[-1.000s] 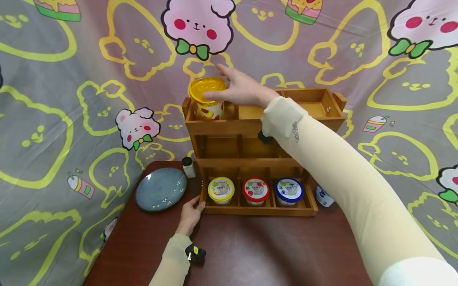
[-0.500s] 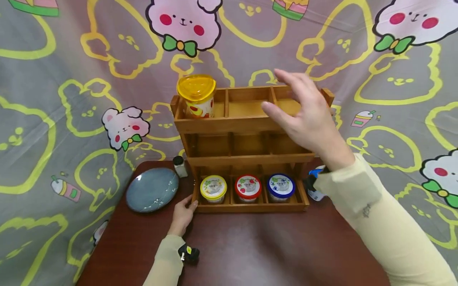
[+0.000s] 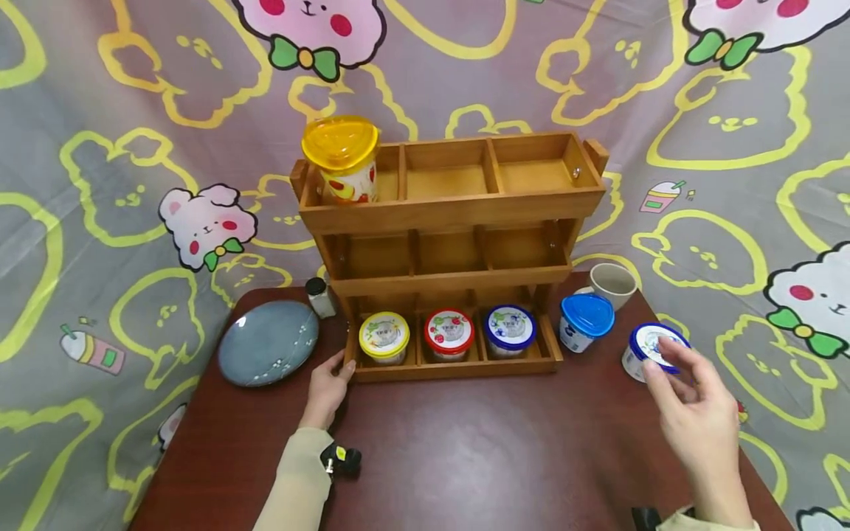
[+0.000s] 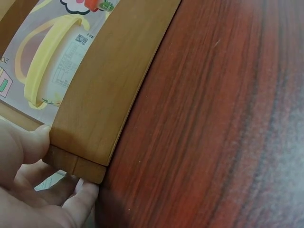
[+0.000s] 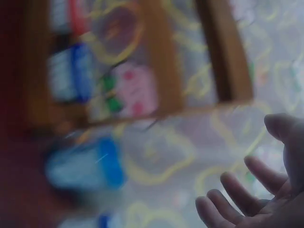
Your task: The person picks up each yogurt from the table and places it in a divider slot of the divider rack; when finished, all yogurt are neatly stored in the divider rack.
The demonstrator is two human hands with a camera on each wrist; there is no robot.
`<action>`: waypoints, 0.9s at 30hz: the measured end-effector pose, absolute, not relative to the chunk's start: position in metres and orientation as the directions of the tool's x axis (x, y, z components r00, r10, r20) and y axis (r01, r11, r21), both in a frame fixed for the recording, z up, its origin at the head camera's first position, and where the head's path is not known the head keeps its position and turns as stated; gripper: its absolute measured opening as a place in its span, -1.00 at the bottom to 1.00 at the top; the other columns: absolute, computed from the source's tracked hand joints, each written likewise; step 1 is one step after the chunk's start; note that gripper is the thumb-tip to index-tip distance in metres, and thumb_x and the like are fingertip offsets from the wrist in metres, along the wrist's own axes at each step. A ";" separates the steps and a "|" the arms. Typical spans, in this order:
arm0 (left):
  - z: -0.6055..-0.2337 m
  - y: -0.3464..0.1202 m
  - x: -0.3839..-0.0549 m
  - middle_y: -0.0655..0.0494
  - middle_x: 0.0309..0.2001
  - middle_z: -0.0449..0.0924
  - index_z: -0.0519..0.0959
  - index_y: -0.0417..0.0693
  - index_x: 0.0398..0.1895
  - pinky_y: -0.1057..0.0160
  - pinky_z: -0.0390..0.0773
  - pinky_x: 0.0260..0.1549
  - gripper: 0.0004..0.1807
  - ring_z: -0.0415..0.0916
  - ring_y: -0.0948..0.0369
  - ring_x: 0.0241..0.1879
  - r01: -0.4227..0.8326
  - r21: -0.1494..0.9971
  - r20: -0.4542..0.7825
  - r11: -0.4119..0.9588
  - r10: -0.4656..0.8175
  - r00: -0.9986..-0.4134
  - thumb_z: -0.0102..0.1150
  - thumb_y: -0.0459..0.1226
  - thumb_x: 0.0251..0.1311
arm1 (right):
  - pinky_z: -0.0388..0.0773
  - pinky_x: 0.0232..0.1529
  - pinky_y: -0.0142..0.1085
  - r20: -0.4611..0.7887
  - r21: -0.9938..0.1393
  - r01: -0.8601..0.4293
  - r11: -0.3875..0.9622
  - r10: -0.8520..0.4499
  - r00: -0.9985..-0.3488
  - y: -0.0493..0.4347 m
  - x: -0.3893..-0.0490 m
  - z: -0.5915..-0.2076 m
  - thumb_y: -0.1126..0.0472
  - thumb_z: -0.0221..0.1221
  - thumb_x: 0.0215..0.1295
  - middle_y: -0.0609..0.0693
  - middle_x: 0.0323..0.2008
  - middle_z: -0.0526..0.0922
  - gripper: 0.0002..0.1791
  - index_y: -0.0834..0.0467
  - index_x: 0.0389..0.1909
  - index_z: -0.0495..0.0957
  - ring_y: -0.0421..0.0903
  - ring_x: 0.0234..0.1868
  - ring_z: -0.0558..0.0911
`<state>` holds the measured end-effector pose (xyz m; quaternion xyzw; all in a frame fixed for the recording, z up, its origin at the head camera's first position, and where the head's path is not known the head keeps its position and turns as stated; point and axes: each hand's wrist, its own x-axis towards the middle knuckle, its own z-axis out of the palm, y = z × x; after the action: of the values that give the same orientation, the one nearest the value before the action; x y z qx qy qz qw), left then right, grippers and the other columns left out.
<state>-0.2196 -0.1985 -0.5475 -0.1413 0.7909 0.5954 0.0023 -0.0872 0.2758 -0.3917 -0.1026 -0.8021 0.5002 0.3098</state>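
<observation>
At the lower left corner of a three-tier wooden shelf (image 3: 451, 214), my left hand (image 3: 325, 391) grips the frame. The left wrist view has the thumb on one side of that wooden corner (image 4: 80, 164) and fingers curled round the other. My right hand (image 3: 704, 420) is over the table's right side with fingers relaxed and nothing held. Its thumb and fingertips overlap a blue-lidded tub (image 3: 637, 361) in the head view. The blurred right wrist view shows that hand (image 5: 256, 190) with fingers spread. A yellow-lidded cup (image 3: 341, 155) stands in the shelf's top left compartment.
Yellow-, red- and blue-lidded tubs (image 3: 449, 332) sit in the bottom tier. Right of the shelf stand a blue-lidded cup (image 3: 584, 321) and a pale mug (image 3: 612, 284). A grey-blue plate (image 3: 265, 343) and a black-capped shaker (image 3: 321, 299) lie left. A patterned cloth (image 3: 425, 88) hangs behind.
My right hand has let go of the yellow-lidded cup in the top tier and swung right and down to the blue-lidded tub. My left hand keeps its hold on the shelf.
</observation>
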 end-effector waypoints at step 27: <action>-0.546 -0.195 -0.218 -0.28 0.34 0.35 0.32 -0.29 0.41 -0.07 0.27 0.30 -0.47 0.30 -0.08 0.31 -0.235 0.934 -0.176 0.268 -0.226 -0.958 0.07 -0.28 0.44 | 0.36 -0.42 -0.70 0.055 -0.775 0.360 0.520 0.623 -0.780 0.373 -0.081 -0.473 -0.14 0.27 0.29 0.25 0.19 0.51 -0.25 0.13 0.40 0.35 -0.45 -0.10 0.50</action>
<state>-0.2182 -0.1955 -0.5458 -0.1447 0.7963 0.5874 0.0037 -0.0813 0.3733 -0.4734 -0.2870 -0.8558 0.3972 0.1655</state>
